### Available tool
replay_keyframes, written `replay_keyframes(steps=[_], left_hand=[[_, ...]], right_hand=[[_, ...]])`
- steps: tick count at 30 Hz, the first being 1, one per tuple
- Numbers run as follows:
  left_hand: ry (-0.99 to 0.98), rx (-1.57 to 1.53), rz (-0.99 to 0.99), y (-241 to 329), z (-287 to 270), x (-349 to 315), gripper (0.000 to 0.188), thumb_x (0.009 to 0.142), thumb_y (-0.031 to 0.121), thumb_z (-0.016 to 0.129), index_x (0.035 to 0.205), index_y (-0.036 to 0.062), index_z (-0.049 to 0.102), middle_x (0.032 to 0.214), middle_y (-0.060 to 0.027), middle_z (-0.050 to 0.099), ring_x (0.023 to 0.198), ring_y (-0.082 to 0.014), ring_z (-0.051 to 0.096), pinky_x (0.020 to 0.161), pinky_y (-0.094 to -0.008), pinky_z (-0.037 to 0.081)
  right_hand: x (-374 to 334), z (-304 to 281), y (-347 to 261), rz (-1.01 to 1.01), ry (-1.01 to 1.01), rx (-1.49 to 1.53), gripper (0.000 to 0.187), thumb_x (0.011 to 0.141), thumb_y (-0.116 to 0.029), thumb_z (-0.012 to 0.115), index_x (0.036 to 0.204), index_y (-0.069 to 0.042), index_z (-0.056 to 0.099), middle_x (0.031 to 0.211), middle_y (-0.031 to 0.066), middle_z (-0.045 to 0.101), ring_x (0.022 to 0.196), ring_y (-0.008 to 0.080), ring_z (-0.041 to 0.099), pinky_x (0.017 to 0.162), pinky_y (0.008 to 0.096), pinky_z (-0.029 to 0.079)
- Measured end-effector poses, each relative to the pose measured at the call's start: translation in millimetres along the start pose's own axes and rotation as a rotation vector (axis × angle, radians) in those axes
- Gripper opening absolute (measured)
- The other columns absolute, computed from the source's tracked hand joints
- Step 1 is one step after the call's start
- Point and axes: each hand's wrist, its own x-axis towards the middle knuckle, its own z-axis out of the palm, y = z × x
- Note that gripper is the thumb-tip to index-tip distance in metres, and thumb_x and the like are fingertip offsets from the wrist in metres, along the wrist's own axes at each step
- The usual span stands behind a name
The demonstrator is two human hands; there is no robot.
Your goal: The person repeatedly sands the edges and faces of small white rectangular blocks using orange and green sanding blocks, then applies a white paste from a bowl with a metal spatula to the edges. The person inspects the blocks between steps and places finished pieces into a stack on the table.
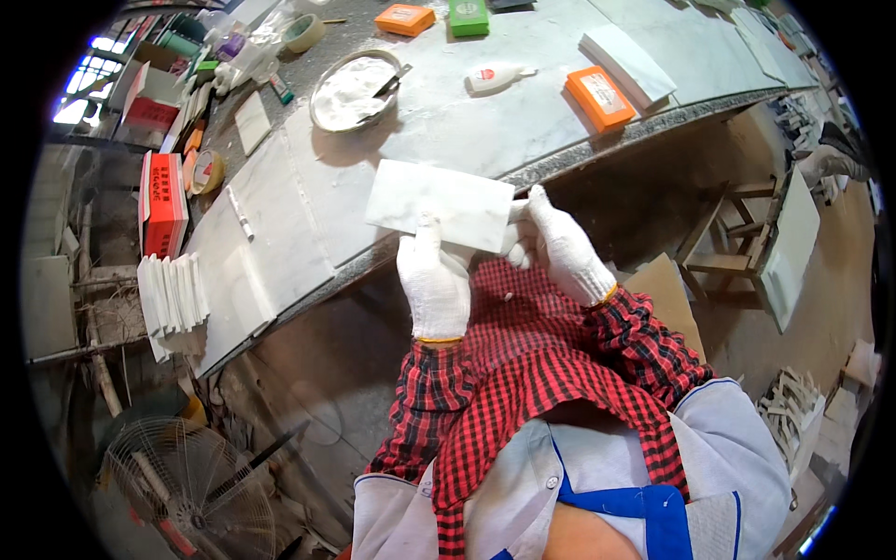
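A white marble tile point(441, 203) with faint grey veins is held tilted above the table's front edge. My left hand point(435, 285), in a white knit glove, grips its near edge with the thumb on top and the fingers hidden underneath. At the tile's right end is my gloved right hand point(566, 250), its fingers curled close against that edge. Whatever lies between those fingers is hidden. Red-and-black checked sleeves cover both my forearms, and a matching apron point(532, 327) hangs below the tile.
On the stone-topped table point(280, 201) stand a bowl of white powder point(347, 91) with a scraper, a white squeeze bottle point(497, 79) and an orange box point(599, 98). Stacked strips point(175, 294) lie at left. A fan point(191, 495) and a wooden stool point(737, 233) stand below.
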Motion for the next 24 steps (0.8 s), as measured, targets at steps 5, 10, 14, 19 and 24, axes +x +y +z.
replay_keyframes(steps=[5,10,14,19,24], left_hand=[[-0.013,-0.034,-0.041,-9.7,-12.0,2.0,0.035,0.108,0.019,0.056,0.137,0.0012,0.052,0.131,-0.0132,0.062,0.120,-0.0256,0.063,0.099,-0.0418,0.056],[-0.049,-0.127,0.004,-14.7,-6.8,-2.1,0.036,0.108,0.018,0.056,0.139,0.0007,0.051,0.135,-0.0128,0.061,0.124,-0.0254,0.061,0.104,-0.0426,0.053],[-0.114,-0.170,0.080,-20.0,-9.1,0.4,0.039,0.108,0.018,0.056,0.142,0.0000,0.049,0.139,-0.0129,0.059,0.127,-0.0255,0.059,0.107,-0.0442,0.051],[-0.163,-0.141,0.048,-17.3,-11.2,-0.1,0.042,0.108,0.014,0.056,0.145,-0.0001,0.046,0.140,-0.0136,0.058,0.128,-0.0260,0.058,0.109,-0.0453,0.050],[-0.198,-0.127,0.026,-20.0,-7.9,-6.4,0.046,0.104,0.004,0.058,0.148,0.0007,0.044,0.139,-0.0147,0.058,0.129,-0.0262,0.058,0.109,-0.0448,0.050]], right_hand=[[-6.4,12.3,1.8,0.020,0.024,0.043,0.066,0.113,-0.052,0.031,0.123,0.002,0.067,0.084,0.0066,0.070,0.068,0.0103,0.062,0.064,0.0249,0.050],[-7.1,10.7,5.7,0.005,0.010,-0.095,0.053,0.111,-0.047,0.044,0.118,0.000,0.067,0.088,0.0093,0.072,0.073,0.0116,0.064,0.068,0.0247,0.053],[-18.2,7.6,1.3,0.037,-0.085,-0.183,0.040,0.105,-0.031,0.061,0.128,0.001,0.064,0.091,0.0049,0.070,0.076,0.0087,0.062,0.066,0.0256,0.052],[-21.7,-9.6,0.2,-0.073,-0.093,-0.168,0.043,0.096,-0.011,0.074,0.134,0.002,0.061,0.100,0.0042,0.070,0.082,0.0080,0.063,0.072,0.0247,0.053],[-19.2,-9.2,-19.7,-0.280,0.088,-0.464,0.079,0.081,-0.021,0.086,0.150,-0.008,0.052,0.115,0.0088,0.070,0.099,0.0147,0.067,0.089,0.0314,0.055]])
